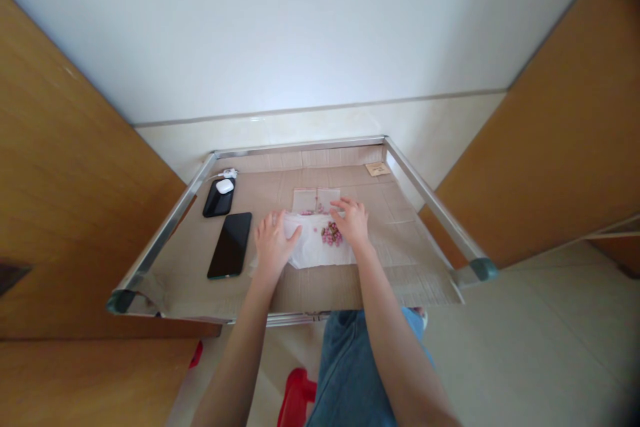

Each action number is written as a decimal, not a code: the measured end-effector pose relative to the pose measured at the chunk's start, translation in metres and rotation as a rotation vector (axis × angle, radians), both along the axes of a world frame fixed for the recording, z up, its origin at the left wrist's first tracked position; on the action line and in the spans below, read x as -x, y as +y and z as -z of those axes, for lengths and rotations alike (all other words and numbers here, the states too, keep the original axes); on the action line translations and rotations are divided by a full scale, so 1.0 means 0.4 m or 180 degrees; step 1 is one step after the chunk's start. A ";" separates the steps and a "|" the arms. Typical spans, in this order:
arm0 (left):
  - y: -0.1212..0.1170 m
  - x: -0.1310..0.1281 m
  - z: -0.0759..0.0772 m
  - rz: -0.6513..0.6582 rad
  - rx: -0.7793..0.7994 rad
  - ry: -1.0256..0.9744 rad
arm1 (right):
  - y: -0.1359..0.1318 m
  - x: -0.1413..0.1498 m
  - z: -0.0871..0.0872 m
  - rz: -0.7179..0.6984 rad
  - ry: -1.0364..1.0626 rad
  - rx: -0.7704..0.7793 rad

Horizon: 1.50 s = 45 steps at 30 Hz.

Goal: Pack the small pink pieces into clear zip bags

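Note:
A thin white sheet (313, 255), perhaps tissue or a bag, lies on the cardboard in front of me. On its right half is a cluster of small pink-and-brown buds or a print of them (331, 233); I cannot tell which. My left hand (271, 240) rests on the sheet's left edge, fingers spread and thumb pointing inward. Over the right edge lies my right hand (353, 221), its thumb and fingers apart. Just behind the sheet are flat translucent squares (304, 202) with pink marks, partly covered by it.
Cardboard (405, 240) lines a metal-framed table (430, 203) against the wall. To the left lie a black phone (230, 245) and a second dark device (213, 205) carrying a white earbud case (225, 186). A small tan packet (377, 169) sits back right. Below is a red stool (296, 397).

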State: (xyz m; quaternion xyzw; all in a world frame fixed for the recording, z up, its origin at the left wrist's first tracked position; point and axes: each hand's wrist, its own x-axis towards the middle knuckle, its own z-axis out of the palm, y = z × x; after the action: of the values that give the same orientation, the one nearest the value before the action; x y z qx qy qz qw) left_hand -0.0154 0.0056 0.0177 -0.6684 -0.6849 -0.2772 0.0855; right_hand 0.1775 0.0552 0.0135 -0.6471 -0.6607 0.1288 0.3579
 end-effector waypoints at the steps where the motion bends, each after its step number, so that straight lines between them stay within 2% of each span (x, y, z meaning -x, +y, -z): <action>1: 0.001 0.000 0.008 0.0002 0.0028 -0.0022 | -0.001 0.003 0.000 -0.0001 -0.0052 0.0043; 4: 0.004 0.001 0.020 0.0022 0.0138 -0.0093 | -0.003 0.008 0.002 -0.0025 -0.0201 0.0161; 11: 0.017 -0.024 0.004 -0.0010 0.0239 -0.0118 | -0.005 0.013 0.007 -0.0046 -0.0405 0.0265; 17: 0.033 -0.047 0.008 0.0067 0.0324 0.0062 | -0.005 0.016 0.005 -0.0051 -0.0465 0.0317; 24: 0.025 -0.049 -0.019 -0.0217 0.0737 0.0302 | -0.009 0.023 -0.008 -0.0083 -0.0517 0.0460; 32: 0.008 -0.021 -0.043 -0.0229 0.0770 0.0407 | -0.009 0.025 -0.009 -0.0066 -0.0443 0.0481; 38: -0.008 0.000 -0.022 -0.0062 0.1103 0.0353 | 0.000 0.025 0.001 0.0022 -0.0293 0.0300; 45: 0.002 0.000 0.002 0.0102 0.1013 0.0254 | 0.004 0.023 -0.001 0.0053 -0.0184 0.0234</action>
State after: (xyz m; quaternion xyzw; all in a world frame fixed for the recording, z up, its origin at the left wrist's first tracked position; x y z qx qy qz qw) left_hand -0.0155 0.0065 0.0171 -0.6948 -0.7055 -0.1398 0.0013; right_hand 0.1685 0.0568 0.0139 -0.6688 -0.6602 0.1313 0.3157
